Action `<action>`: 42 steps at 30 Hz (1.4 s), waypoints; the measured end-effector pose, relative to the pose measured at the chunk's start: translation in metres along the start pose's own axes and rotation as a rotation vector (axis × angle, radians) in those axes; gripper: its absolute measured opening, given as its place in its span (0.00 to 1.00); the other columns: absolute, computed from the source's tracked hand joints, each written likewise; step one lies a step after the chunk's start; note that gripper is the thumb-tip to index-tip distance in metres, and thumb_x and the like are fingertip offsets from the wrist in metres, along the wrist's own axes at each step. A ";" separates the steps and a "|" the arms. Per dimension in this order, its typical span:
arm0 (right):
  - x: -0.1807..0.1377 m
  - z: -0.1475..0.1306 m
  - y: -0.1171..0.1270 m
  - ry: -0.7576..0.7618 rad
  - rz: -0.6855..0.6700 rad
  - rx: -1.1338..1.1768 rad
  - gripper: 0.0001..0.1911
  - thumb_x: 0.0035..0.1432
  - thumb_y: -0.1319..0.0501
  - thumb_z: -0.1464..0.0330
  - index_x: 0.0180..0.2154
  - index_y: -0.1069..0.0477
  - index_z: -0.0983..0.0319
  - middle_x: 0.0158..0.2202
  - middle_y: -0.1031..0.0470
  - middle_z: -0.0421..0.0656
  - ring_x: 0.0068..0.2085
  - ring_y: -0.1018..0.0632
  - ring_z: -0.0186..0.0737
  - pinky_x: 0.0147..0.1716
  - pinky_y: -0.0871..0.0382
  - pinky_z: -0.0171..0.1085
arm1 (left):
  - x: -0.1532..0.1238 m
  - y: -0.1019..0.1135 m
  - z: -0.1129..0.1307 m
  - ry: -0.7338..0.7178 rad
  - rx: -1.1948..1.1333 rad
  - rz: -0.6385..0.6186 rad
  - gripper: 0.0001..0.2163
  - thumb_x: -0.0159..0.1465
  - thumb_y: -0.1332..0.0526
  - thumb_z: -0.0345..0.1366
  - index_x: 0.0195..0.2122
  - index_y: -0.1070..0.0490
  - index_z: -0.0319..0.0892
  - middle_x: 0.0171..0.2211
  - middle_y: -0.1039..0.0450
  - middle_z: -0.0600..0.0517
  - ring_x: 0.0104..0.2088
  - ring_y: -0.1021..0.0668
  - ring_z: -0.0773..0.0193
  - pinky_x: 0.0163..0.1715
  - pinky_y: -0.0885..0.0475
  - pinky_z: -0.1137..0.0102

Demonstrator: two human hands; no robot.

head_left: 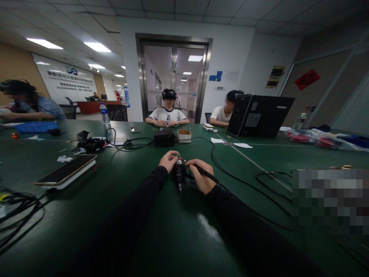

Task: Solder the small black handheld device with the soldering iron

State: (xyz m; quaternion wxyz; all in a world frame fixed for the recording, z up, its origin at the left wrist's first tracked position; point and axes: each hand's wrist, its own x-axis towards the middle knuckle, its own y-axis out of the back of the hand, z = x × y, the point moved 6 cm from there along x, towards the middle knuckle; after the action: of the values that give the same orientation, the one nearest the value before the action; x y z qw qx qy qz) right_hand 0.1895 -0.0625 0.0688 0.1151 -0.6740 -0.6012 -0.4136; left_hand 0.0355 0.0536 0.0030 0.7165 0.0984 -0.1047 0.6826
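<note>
Both my hands meet over the green table [178, 234], in black sleeves. My left hand [168, 161] is closed in a pinch on a small green part [178, 156] at the top of a black corded tool [179, 175]. My right hand [202, 176] is closed around the same tool from the right, where its black cable [230, 188] leaves. The tool's thin metal tip [180, 190] points toward me, just above the tabletop.
A phone on a white base [67, 171] lies at left, cable coils [17, 207] near the left edge. A black box [164, 137], a small carton [184, 135], a water bottle [105, 114] and an open laptop [259, 115] stand farther back. Three people sit around the table.
</note>
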 end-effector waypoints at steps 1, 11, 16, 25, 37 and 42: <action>0.000 0.001 -0.001 0.000 -0.004 0.000 0.10 0.54 0.45 0.71 0.30 0.24 0.59 0.33 0.20 0.42 0.36 0.22 0.41 0.42 0.31 0.37 | 0.001 0.000 -0.001 -0.001 -0.003 0.001 0.09 0.56 0.40 0.27 0.39 0.30 0.39 0.29 0.23 0.52 0.31 0.21 0.65 0.38 0.28 0.69; 0.000 0.003 0.004 -0.007 0.063 0.012 0.10 0.54 0.45 0.71 0.28 0.25 0.59 0.32 0.21 0.42 0.36 0.22 0.41 0.41 0.31 0.37 | 0.000 -0.001 -0.002 0.037 -0.031 0.020 0.09 0.55 0.38 0.28 0.38 0.29 0.39 0.27 0.23 0.53 0.28 0.22 0.66 0.36 0.28 0.71; 0.000 0.005 0.003 -0.016 0.041 0.005 0.10 0.54 0.45 0.70 0.29 0.25 0.60 0.32 0.21 0.42 0.36 0.22 0.41 0.41 0.31 0.37 | -0.001 -0.002 0.001 0.026 -0.035 0.006 0.09 0.55 0.39 0.28 0.38 0.30 0.39 0.28 0.23 0.52 0.29 0.22 0.66 0.37 0.28 0.70; 0.001 0.005 0.004 -0.017 0.061 -0.007 0.10 0.54 0.45 0.70 0.29 0.25 0.59 0.32 0.21 0.41 0.36 0.22 0.41 0.41 0.31 0.37 | 0.004 0.000 -0.007 0.007 0.088 0.013 0.09 0.58 0.40 0.30 0.41 0.29 0.38 0.29 0.23 0.50 0.29 0.22 0.65 0.36 0.28 0.71; 0.001 0.012 0.007 -0.025 0.099 -0.008 0.10 0.55 0.45 0.69 0.30 0.24 0.59 0.34 0.20 0.42 0.38 0.21 0.42 0.42 0.30 0.37 | 0.015 0.006 -0.019 0.141 0.570 -0.029 0.12 0.63 0.45 0.31 0.44 0.26 0.39 0.36 0.23 0.49 0.35 0.23 0.64 0.40 0.30 0.72; 0.001 0.012 0.007 -0.019 0.093 -0.016 0.11 0.56 0.45 0.69 0.31 0.24 0.59 0.35 0.20 0.42 0.38 0.21 0.41 0.42 0.30 0.37 | 0.008 0.008 -0.005 0.229 0.623 -0.115 0.14 0.62 0.45 0.31 0.49 0.30 0.41 0.26 0.28 0.55 0.23 0.29 0.69 0.27 0.32 0.75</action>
State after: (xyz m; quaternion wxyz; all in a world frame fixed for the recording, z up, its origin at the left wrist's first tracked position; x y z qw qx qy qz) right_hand 0.2012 -0.0559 0.0644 0.1229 -0.7060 -0.5670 -0.4062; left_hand 0.0282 0.0631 0.0009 0.6963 0.2411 0.1960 0.6470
